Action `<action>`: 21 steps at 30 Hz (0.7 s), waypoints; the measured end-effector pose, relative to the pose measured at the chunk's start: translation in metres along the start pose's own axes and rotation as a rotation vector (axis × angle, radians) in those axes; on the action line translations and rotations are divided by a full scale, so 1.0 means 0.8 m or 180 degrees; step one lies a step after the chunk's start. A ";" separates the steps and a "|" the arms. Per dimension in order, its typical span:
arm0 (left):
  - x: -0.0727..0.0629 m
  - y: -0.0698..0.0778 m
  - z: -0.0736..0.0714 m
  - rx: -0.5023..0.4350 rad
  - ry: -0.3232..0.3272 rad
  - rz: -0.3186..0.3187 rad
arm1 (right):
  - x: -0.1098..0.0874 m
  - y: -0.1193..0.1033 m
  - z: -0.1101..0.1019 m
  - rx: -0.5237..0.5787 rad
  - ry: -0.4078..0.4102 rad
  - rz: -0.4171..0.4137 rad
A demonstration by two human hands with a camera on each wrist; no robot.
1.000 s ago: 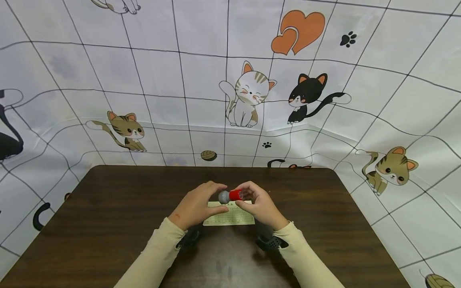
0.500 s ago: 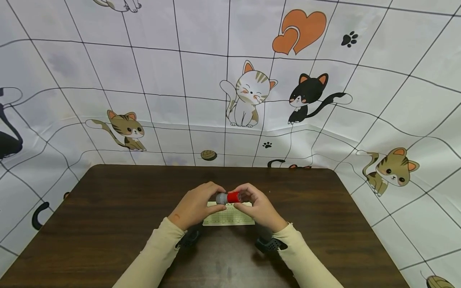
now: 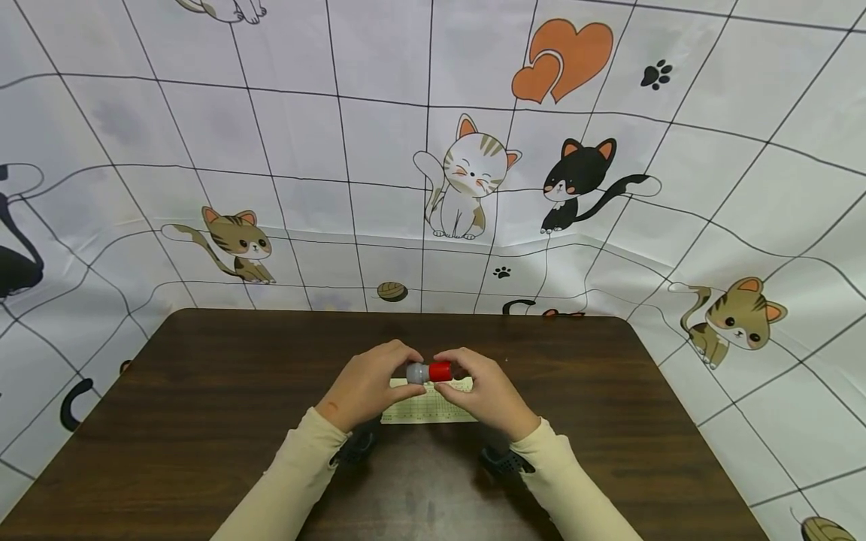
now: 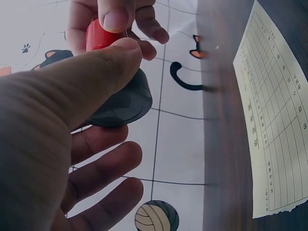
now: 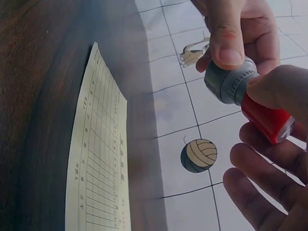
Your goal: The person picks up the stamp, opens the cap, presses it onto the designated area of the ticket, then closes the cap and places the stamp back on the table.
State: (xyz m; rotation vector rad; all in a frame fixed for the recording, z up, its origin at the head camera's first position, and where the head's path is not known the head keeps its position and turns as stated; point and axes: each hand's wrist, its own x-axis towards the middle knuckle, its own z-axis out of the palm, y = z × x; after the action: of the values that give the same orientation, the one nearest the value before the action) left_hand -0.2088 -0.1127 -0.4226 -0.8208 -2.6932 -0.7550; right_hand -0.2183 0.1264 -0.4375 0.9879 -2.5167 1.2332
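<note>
Both hands hold a small red-and-grey cylinder (image 3: 440, 371), shaped like a round hand stamp, above the paper. Its grey end (image 5: 224, 81) is wide, with a ridged neck. The red part (image 5: 263, 115) finishes in a clear tip. My left hand (image 3: 370, 382) pinches the grey end between thumb and fingers; its other fingers are spread below in the left wrist view. My right hand (image 3: 489, 392) grips the red part with its thumb on top. Under the hands lies a pale yellow printed form (image 3: 428, 407) with a ruled grid, partly covered by them in the head view.
The dark wooden table (image 3: 223, 421) reaches back to a white sheet (image 3: 379, 150) with grid lines and cartoon cats. Dark bands (image 3: 504, 460) circle the wrists beside the cream sleeves (image 3: 287, 473).
The cylinder has shifted slightly left and become more level. The right fingers have come in closer around the red part, and its open-looking tip no longer shows in the head view.
</note>
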 end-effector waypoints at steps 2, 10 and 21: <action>0.000 0.001 -0.001 0.0005 0.0010 0.0013 | 0.000 -0.001 -0.001 -0.0147 0.0034 -0.0057; -0.001 0.002 -0.002 0.0074 -0.0005 0.0105 | -0.002 -0.001 -0.002 -0.0758 0.0082 -0.0149; 0.000 -0.003 -0.002 -0.0028 -0.0013 0.0220 | -0.001 -0.005 -0.004 -0.0537 0.0033 -0.0033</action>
State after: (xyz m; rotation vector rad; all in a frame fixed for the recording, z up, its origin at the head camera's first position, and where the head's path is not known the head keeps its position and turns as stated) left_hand -0.2103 -0.1153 -0.4225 -0.9134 -2.6517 -0.7508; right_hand -0.2156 0.1275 -0.4336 0.9507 -2.5541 1.0005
